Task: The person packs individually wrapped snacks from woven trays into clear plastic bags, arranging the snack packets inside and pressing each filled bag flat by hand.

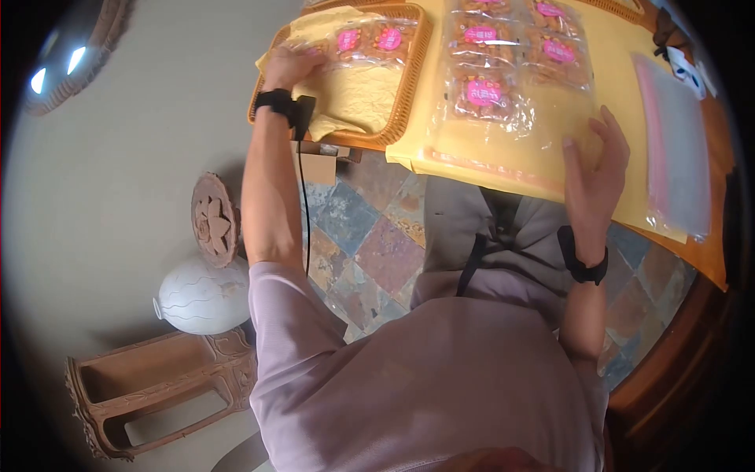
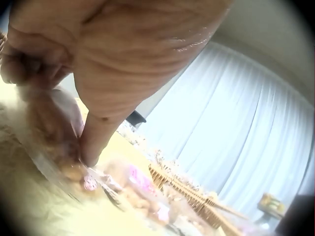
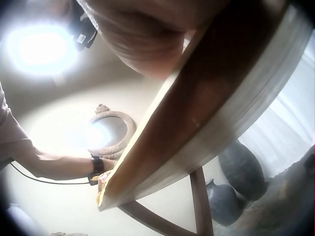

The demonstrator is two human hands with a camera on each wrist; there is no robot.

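My left hand (image 1: 289, 69) reaches into a wicker basket (image 1: 409, 88) lined with crumpled yellow paper (image 1: 355, 96). Its thumb and fingers pinch a clear packet of brown snacks (image 2: 51, 130) at the basket's left side. Beside it lie two more snack packets (image 1: 388, 38) with round pink labels. On the yellow-covered table, a large clear plastic bag (image 1: 543, 130) lies flat with several such packets (image 1: 484, 91) arranged in two columns inside, its near part flat. My right hand (image 1: 599, 169) hovers by the bag's near right corner, fingers loosely bent and holding nothing.
A stack of clear plastic bags (image 1: 678, 149) lies on the table's right side. Another basket (image 1: 621, 6) stands at the far edge. Below the table is a cardboard box (image 1: 316, 168). A black cable (image 1: 306, 212) hangs from my left wrist.
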